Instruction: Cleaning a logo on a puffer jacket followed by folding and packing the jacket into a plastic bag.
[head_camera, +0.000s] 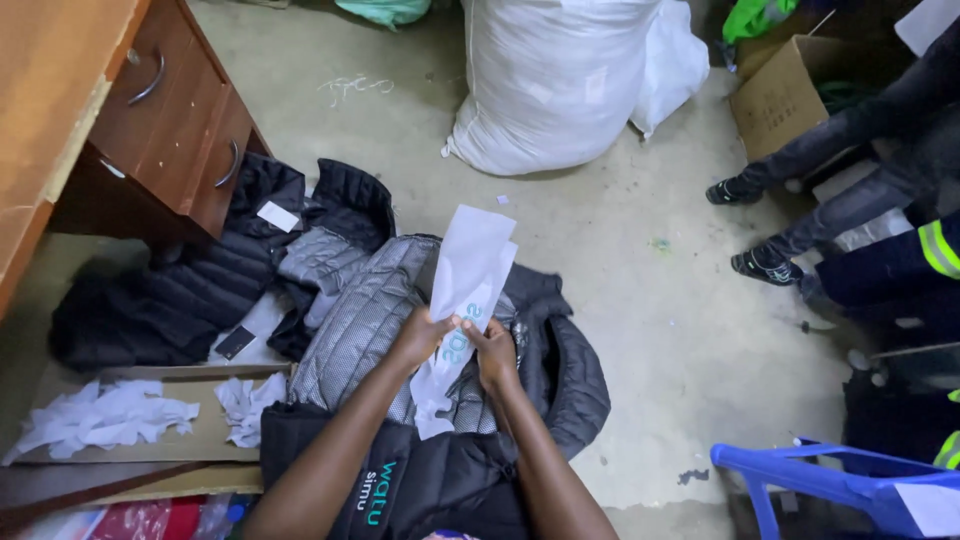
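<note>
Wooden drawers (170, 120): I am seeing them standing shut at the far left, so their contents are hidden from me.
Cardboard sheet (200, 420): it is lying flat on the floor, carrying crumpled white backing scraps (105, 415); I am judging these as peeled pieces, so several transfers look already done.
Black puffer jackets (190, 290): they are lying heaped on the floor beside the drawers, one showing a white tag.
Grey-lined jacket (360, 320): it is lying opened out under my hands.
Left hand (425, 335): its fingers are pinching the left edge of the white transfer sheet (465, 290).
Right hand (495, 350): its fingers are pinching the sheet's right edge, teal lettering showing between the hands; the sheet is held upright over the jacket, so I am judging this piece unfinished.
White woven sack (550, 80): it is standing stuffed full, contents unseen.
Cardboard box (785, 95): it is sitting open, its inside too dark to tell.
Blue plastic chair (830, 485): it is standing at lower right.
</note>
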